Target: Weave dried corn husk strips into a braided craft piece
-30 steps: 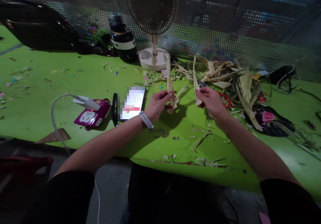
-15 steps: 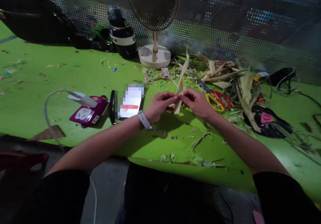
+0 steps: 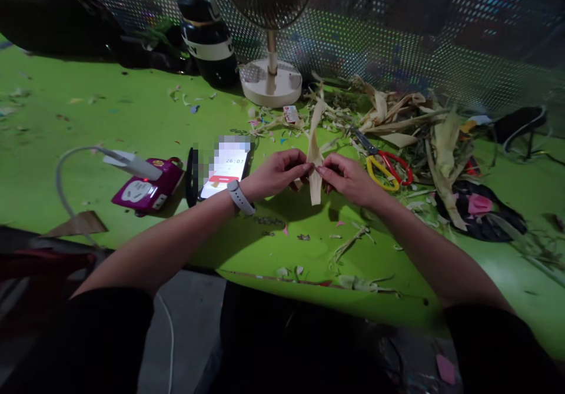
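Observation:
A pale, dry corn husk (image 3: 315,136) stands nearly upright between my hands, its thin tip pointing away and its broad end hanging toward me. My left hand (image 3: 286,173) pinches it from the left with thumb and fingers. From the other side my right hand (image 3: 343,176) grips the same husk, thumb on the front, close to the left thumb. Some fingertips are hidden behind the husk. Scissors (image 3: 383,167) with one red and one yellow handle lie just beyond my right hand. A lit phone (image 3: 225,167) lies left of my left wrist.
A pile of dry husks (image 3: 397,111) covers the back right, near a black item with a pink piece (image 3: 480,204). A fan (image 3: 271,82) and a dark bottle (image 3: 209,46) stand at the back. A purple power adapter (image 3: 150,188) with a cable sits left; scraps litter the green table (image 3: 145,111).
The husk has turned a little more upright, and its broad end shows more to the front. Both hands keep their pinch on it. The whole view has shifted slightly.

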`<move>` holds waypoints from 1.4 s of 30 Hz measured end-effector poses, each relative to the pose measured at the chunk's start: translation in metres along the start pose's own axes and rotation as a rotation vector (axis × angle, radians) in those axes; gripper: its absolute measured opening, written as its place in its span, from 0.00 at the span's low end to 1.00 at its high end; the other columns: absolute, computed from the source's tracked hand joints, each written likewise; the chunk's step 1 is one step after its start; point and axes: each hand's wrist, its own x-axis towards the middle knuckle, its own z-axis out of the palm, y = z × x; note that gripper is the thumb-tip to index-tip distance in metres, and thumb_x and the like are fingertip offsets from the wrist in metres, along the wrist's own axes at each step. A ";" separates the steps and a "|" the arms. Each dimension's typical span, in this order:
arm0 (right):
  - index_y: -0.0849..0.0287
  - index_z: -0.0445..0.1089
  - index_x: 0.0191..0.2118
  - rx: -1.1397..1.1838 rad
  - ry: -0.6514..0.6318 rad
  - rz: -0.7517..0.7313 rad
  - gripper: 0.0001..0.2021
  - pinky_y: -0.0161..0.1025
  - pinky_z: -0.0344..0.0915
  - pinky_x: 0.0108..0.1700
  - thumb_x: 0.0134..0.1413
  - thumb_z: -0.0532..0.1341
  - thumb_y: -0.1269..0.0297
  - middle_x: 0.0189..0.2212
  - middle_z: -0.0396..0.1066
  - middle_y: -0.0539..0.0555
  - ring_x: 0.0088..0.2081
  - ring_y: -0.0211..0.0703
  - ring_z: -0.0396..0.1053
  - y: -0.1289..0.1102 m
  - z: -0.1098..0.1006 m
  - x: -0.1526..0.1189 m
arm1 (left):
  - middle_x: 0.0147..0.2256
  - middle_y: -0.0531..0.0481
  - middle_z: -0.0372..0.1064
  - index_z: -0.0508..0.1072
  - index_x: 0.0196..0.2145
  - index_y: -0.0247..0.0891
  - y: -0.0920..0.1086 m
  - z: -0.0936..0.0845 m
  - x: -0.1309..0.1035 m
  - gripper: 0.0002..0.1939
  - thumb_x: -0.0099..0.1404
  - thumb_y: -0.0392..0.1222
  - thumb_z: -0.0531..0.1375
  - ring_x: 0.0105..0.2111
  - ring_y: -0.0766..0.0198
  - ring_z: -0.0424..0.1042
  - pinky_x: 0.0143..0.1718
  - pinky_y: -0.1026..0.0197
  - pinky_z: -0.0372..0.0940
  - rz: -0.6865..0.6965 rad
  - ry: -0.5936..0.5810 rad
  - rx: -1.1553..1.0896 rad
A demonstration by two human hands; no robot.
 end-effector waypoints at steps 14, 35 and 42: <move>0.60 0.69 0.27 0.167 -0.248 0.104 0.11 0.33 0.66 0.26 0.49 0.67 0.59 0.22 0.66 0.47 0.23 0.33 0.64 -0.019 -0.005 -0.004 | 0.29 0.49 0.70 0.71 0.32 0.33 0.011 -0.011 0.001 0.10 0.63 0.45 0.61 0.27 0.69 0.70 0.28 0.66 0.67 -0.038 -0.314 0.110; 0.61 0.68 0.32 0.075 -0.341 0.057 0.08 0.33 0.69 0.31 0.55 0.62 0.62 0.26 0.69 0.49 0.27 0.33 0.67 -0.014 -0.006 -0.003 | 0.27 0.53 0.59 0.61 0.31 0.37 0.013 -0.012 -0.002 0.09 0.69 0.42 0.51 0.26 0.70 0.59 0.29 0.67 0.59 0.225 -0.417 0.501; 0.62 0.68 0.33 -0.099 -0.318 -0.012 0.09 0.34 0.64 0.29 0.57 0.57 0.61 0.25 0.70 0.51 0.26 0.35 0.66 -0.016 -0.006 -0.007 | 0.28 0.51 0.61 0.63 0.34 0.36 0.011 -0.013 -0.002 0.06 0.68 0.39 0.50 0.28 0.69 0.62 0.30 0.66 0.59 0.294 -0.420 0.570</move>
